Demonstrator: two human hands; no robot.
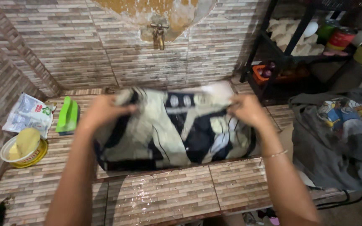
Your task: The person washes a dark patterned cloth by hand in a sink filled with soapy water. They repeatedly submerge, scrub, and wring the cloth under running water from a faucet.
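A wet patterned cloth [172, 129] is held stretched over the tiled basin [160, 188] below the tap [159, 34], its top edge pinched by left hand [103, 109] and right hand [248, 109]; rubbing or wringing seemingly requires gathering it.

Brass tap [159, 35] top centre; green brush [68, 115] and yellow soap bowl [23, 151] at left; grey shirt [338, 140] at right.

Home washing corner: tiled basin [160, 196], tap [159, 34]
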